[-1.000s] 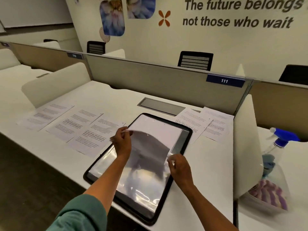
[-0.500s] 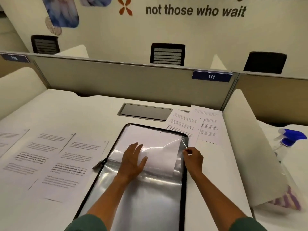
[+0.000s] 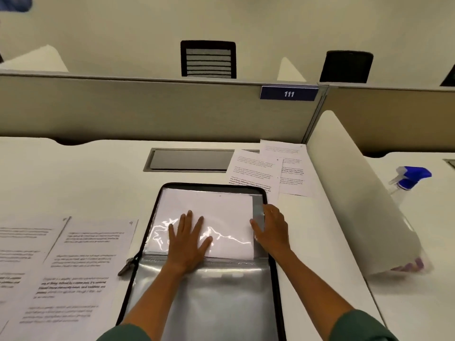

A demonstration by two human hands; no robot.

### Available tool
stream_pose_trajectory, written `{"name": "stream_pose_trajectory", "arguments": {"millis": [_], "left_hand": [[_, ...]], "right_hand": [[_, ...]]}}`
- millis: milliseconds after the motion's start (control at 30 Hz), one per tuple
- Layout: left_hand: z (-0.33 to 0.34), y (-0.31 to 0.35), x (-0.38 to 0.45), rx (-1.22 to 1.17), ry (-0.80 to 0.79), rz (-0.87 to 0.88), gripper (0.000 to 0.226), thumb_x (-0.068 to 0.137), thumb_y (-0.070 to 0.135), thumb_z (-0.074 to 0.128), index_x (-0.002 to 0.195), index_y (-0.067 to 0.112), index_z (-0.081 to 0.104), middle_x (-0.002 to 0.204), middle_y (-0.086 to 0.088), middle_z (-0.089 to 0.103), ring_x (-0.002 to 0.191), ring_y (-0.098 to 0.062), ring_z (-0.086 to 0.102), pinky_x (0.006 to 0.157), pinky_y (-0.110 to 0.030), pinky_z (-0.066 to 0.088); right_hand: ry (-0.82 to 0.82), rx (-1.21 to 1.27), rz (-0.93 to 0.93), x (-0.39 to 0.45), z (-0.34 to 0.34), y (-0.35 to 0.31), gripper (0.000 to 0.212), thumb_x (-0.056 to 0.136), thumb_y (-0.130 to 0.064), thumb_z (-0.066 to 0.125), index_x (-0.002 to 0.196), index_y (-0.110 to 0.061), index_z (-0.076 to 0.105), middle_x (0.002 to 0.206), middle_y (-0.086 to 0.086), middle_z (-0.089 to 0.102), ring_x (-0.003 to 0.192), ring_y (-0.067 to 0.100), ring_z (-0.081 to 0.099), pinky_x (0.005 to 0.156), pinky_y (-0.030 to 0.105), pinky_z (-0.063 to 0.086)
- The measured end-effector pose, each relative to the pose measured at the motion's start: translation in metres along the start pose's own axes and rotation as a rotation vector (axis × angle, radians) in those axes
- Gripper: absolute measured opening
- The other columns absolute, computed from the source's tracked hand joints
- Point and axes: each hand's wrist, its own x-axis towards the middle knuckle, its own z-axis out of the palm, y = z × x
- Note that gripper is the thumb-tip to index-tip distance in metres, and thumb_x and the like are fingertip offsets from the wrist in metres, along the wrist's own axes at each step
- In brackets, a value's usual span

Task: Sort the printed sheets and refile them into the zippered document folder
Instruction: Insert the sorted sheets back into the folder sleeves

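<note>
Partition label [image 3: 288,94]: blue plate, white digits "111". One printed sheet [image 3: 98,244] left of the folder carries a handwritten "9" in its top corner; body text on all sheets is too blurred to read.

Zippered document folder [image 3: 270,286]: black-edged, lying open on the white worktop [image 3: 73,178], centred in front of the person. Inside, clear glossy plastic sleeves with strong glare. A white sheet [image 3: 209,207] lies blank side up in the upper half, apparently under the top sleeve, though glare makes that uncertain. Zip pull [image 3: 126,265] hangs off the left edge onto the worktop.

More printed sheets lie in a row to the left; two overlapping sheets [image 3: 256,171] sit beyond the folder's top right corner.

Left hand [image 3: 188,242]: grip fully open, palm flat, fingers spread, pressing on the sleeve over the sheet. Right hand [image 3: 273,227]: grip open, holding nothing, fingers extended and resting on the sheet's right edge by the folder's rim.

Spray bottle [image 3: 408,179], blue trigger, stands behind the side divider [image 3: 357,193].
</note>
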Motion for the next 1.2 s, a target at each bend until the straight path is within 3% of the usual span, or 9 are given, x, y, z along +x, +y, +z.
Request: {"name": "stream_pose_trajectory", "arguments": {"millis": [133, 267, 533, 633, 733, 900, 1000, 1200], "left_hand": [[0.000, 0.005, 0.011, -0.024, 0.020, 0.025, 0.101, 0.074, 0.082, -0.017, 0.157, 0.031, 0.008, 0.165, -0.002, -0.013, 0.151, -0.021, -0.014, 0.118, -0.052, -0.010], [-0.003, 0.014, 0.036, -0.021, 0.043, 0.067, 0.101, 0.075, 0.082, -0.018, 0.157, 0.029, 0.006, 0.164, -0.001, -0.014, 0.151, -0.022, -0.012, 0.118, -0.050, -0.011], [-0.002, 0.044, 0.090, -0.032, 0.051, 0.178, 0.092, 0.085, 0.079, -0.004, 0.157, 0.026, 0.017, 0.165, -0.001, 0.000, 0.152, -0.020, -0.005, 0.119, -0.049, -0.007], [0.001, 0.053, 0.110, -0.034, 0.073, 0.193, 0.089, 0.089, 0.077, 0.002, 0.155, 0.023, 0.025, 0.164, -0.003, 0.011, 0.152, -0.021, 0.004, 0.119, -0.052, 0.002], [0.000, 0.060, 0.136, -0.014, 0.071, 0.209, 0.086, 0.091, 0.075, 0.006, 0.154, 0.021, 0.030, 0.163, -0.004, 0.018, 0.151, -0.023, 0.012, 0.119, -0.055, 0.009], [0.004, 0.081, 0.170, 0.003, 0.032, 0.210, 0.090, 0.086, 0.077, -0.002, 0.158, 0.026, 0.013, 0.165, 0.003, -0.001, 0.152, -0.016, -0.007, 0.121, -0.050, -0.007], [0.007, 0.089, 0.182, -0.008, 0.046, 0.201, 0.083, 0.090, 0.073, 0.007, 0.157, 0.024, 0.016, 0.165, 0.003, 0.002, 0.152, -0.015, -0.005, 0.121, -0.050, -0.008], [0.019, 0.091, 0.188, 0.017, 0.141, 0.209, 0.076, 0.096, 0.068, 0.017, 0.154, 0.021, 0.030, 0.165, -0.001, 0.014, 0.152, -0.019, 0.011, 0.122, -0.052, 0.008]], "right_hand": [[-0.006, -0.156, -0.131, 0.011, -0.004, 0.002, 0.081, 0.086, -0.060, 0.060, 0.151, -0.023, 0.029, 0.154, 0.005, 0.039, 0.136, 0.025, 0.045, 0.110, 0.046, 0.041], [0.002, -0.207, -0.198, 0.028, -0.012, 0.004, 0.082, 0.086, -0.063, 0.054, 0.153, -0.023, 0.027, 0.156, 0.006, 0.035, 0.137, 0.027, 0.042, 0.110, 0.050, 0.038], [-0.076, -0.248, -0.135, 0.088, -0.021, 0.027, 0.079, 0.093, -0.064, 0.041, 0.156, -0.022, 0.018, 0.164, 0.005, 0.015, 0.151, 0.023, 0.015, 0.121, 0.045, 0.010], [-0.070, -0.224, -0.104, 0.114, -0.019, 0.037, 0.082, 0.090, -0.069, 0.029, 0.156, -0.023, 0.016, 0.164, 0.004, 0.015, 0.151, 0.023, 0.012, 0.121, 0.044, 0.007], [-0.056, -0.197, -0.072, 0.143, -0.017, 0.043, 0.079, 0.093, -0.064, 0.041, 0.156, -0.022, 0.017, 0.164, 0.006, 0.016, 0.151, 0.024, 0.013, 0.121, 0.045, 0.005], [-0.102, -0.230, -0.075, 0.185, -0.012, 0.059, 0.090, 0.088, -0.071, 0.044, 0.157, -0.024, 0.010, 0.165, 0.005, 0.006, 0.152, 0.025, 0.004, 0.121, 0.048, -0.001], [-0.133, -0.241, -0.054, 0.208, -0.010, 0.063, 0.097, 0.085, -0.077, 0.044, 0.157, -0.025, 0.005, 0.166, 0.005, 0.000, 0.152, 0.024, -0.001, 0.121, 0.049, -0.004], [-0.118, -0.300, -0.073, 0.224, -0.002, 0.073, 0.106, 0.073, -0.089, 0.030, 0.157, -0.030, 0.002, 0.166, 0.007, -0.002, 0.152, 0.025, -0.004, 0.119, 0.051, -0.008]]}}
